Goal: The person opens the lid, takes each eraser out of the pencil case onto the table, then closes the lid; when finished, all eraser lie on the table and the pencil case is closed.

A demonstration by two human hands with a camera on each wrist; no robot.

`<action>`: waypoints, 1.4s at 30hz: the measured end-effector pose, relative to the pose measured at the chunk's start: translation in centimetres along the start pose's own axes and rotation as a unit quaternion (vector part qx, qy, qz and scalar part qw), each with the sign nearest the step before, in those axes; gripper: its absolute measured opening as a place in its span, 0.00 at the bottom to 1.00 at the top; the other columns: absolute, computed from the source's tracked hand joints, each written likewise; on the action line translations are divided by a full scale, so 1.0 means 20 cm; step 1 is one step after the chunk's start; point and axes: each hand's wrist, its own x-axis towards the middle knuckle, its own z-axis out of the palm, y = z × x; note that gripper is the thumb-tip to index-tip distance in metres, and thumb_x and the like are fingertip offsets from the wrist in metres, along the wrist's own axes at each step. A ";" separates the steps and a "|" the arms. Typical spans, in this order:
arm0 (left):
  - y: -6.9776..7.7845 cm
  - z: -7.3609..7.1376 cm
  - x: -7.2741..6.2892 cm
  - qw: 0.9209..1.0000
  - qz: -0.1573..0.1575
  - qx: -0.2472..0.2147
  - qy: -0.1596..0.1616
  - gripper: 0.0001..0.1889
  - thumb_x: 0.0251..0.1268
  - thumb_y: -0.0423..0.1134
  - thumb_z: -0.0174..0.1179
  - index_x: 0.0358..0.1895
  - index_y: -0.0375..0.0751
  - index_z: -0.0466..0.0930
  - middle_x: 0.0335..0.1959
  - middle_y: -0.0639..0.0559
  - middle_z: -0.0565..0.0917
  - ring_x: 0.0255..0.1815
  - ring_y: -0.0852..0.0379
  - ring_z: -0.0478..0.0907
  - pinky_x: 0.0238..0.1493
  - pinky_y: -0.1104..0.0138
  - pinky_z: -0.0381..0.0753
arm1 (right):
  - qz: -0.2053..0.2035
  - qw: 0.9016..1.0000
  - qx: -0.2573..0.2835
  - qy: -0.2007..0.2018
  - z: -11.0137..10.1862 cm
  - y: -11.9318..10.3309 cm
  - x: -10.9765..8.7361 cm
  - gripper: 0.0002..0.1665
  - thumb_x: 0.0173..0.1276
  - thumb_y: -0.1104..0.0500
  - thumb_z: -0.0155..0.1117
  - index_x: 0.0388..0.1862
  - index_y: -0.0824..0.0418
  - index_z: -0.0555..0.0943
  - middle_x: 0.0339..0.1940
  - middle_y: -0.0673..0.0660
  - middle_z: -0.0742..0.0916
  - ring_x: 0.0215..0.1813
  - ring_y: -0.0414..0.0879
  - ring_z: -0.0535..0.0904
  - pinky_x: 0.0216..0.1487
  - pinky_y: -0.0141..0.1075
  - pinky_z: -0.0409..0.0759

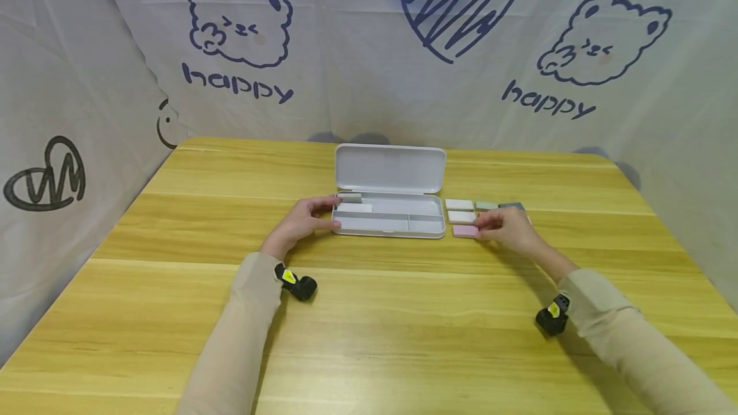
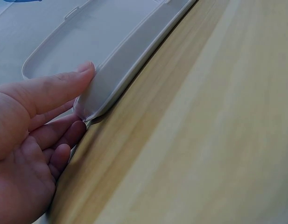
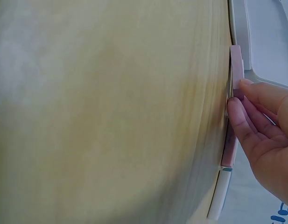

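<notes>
An open white pencil case (image 1: 389, 233) lies on the table, its lid (image 1: 390, 168) raised at the back. My left hand (image 1: 301, 219) grips its left end, thumb at the front corner and fingers behind; the left wrist view shows the thumb on the case wall (image 2: 118, 77). Inside, a greyish eraser (image 1: 349, 198) and a white eraser (image 1: 354, 208) lie at the left. My right hand (image 1: 510, 230) pinches the right end of a pink eraser (image 3: 236, 70) between thumb and fingers, just right of the case. That eraser sits frontmost in a group of small blocks.
Beside the case are two white erasers (image 1: 459, 204), a pale green one (image 1: 487, 206) and a dark blue one (image 1: 510, 205), the last partly behind my right hand. Dividers split the case's front strip. A printed white cloth (image 1: 357, 50) hangs behind the wooden table (image 1: 403, 325).
</notes>
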 end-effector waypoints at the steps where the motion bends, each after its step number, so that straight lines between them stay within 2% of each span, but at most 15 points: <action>1: 0.00 0.00 0.00 1.000 -0.001 0.000 0.000 0.27 0.50 0.28 0.63 0.57 0.28 0.68 0.59 0.37 0.68 0.58 0.46 0.63 0.58 0.58 0.59 | 0.001 1.000 -0.002 0.001 0.00 0.00 0.00 0.11 0.51 0.70 0.66 0.35 0.73 0.81 0.33 0.64 0.84 0.31 0.41 0.77 0.28 0.27 0.74; 7: 0.00 0.00 0.00 1.000 -0.001 0.005 0.001 0.28 0.50 0.28 0.63 0.58 0.29 0.67 0.60 0.38 0.67 0.58 0.47 0.63 0.58 0.59 0.59 | -0.006 1.000 -0.010 -0.001 0.00 0.01 0.01 0.11 0.51 0.69 0.67 0.34 0.74 0.81 0.29 0.62 0.84 0.29 0.42 0.76 0.26 0.27 0.72; 13: 0.00 0.00 0.00 1.000 -0.002 0.000 0.000 0.28 0.50 0.28 0.63 0.58 0.29 0.67 0.60 0.38 0.67 0.59 0.46 0.63 0.58 0.58 0.59 | -0.001 1.000 -0.014 0.005 0.00 0.00 0.01 0.10 0.51 0.69 0.67 0.33 0.73 0.81 0.30 0.62 0.84 0.29 0.43 0.76 0.26 0.28 0.73; 16: -0.01 0.00 0.00 1.000 -0.004 -0.003 0.001 0.28 0.50 0.28 0.63 0.58 0.29 0.67 0.60 0.37 0.67 0.58 0.46 0.63 0.58 0.58 0.59 | 0.005 1.000 -0.012 0.011 -0.01 -0.02 0.02 0.10 0.53 0.68 0.66 0.34 0.72 0.81 0.30 0.61 0.84 0.30 0.44 0.76 0.28 0.29 0.74; 22: -0.01 -0.01 0.00 1.000 -0.006 -0.007 0.003 0.28 0.50 0.28 0.63 0.58 0.29 0.68 0.60 0.38 0.67 0.59 0.46 0.62 0.59 0.58 0.59 | -0.010 0.999 -0.020 0.023 -0.01 -0.07 0.04 0.10 0.54 0.66 0.65 0.34 0.73 0.81 0.30 0.62 0.84 0.31 0.45 0.77 0.29 0.28 0.74; 28: 0.00 0.00 0.00 1.000 -0.006 0.001 0.003 0.28 0.50 0.29 0.63 0.58 0.29 0.68 0.60 0.38 0.67 0.59 0.46 0.63 0.59 0.58 0.59 | -0.022 0.999 -0.005 0.027 0.04 -0.10 0.09 0.10 0.54 0.67 0.66 0.33 0.73 0.81 0.29 0.61 0.84 0.30 0.45 0.77 0.28 0.26 0.73; 35: 0.00 0.00 0.00 1.000 -0.009 -0.008 -0.001 0.28 0.51 0.28 0.62 0.58 0.29 0.67 0.62 0.38 0.65 0.59 0.46 0.62 0.59 0.59 0.59 | 0.001 0.999 0.033 0.020 0.10 -0.15 0.15 0.10 0.54 0.66 0.66 0.34 0.71 0.81 0.30 0.60 0.84 0.29 0.44 0.76 0.28 0.28 0.74; 40: -0.02 -0.01 0.00 1.000 0.020 -0.017 0.002 0.27 0.49 0.31 0.65 0.56 0.29 0.69 0.56 0.38 0.71 0.55 0.46 0.65 0.56 0.58 0.62 | -0.002 0.999 0.036 0.012 0.13 -0.19 0.18 0.10 0.56 0.66 0.64 0.36 0.71 0.81 0.32 0.60 0.84 0.31 0.43 0.76 0.31 0.28 0.74; 41: -0.04 -0.01 0.01 0.999 0.039 -0.028 0.001 0.27 0.47 0.32 0.66 0.55 0.31 0.71 0.53 0.40 0.73 0.53 0.49 0.67 0.54 0.61 0.64 | -0.007 0.999 0.040 0.010 0.14 -0.20 0.18 0.10 0.56 0.66 0.64 0.36 0.71 0.81 0.32 0.60 0.84 0.31 0.42 0.76 0.31 0.28 0.73; 42: -0.05 -0.01 0.01 0.999 0.044 -0.032 0.002 0.28 0.46 0.33 0.67 0.54 0.31 0.71 0.52 0.40 0.74 0.52 0.49 0.68 0.53 0.62 0.65 | -0.014 0.999 0.044 0.010 0.15 -0.20 0.19 0.10 0.56 0.66 0.64 0.36 0.72 0.81 0.32 0.61 0.84 0.31 0.42 0.76 0.31 0.28 0.73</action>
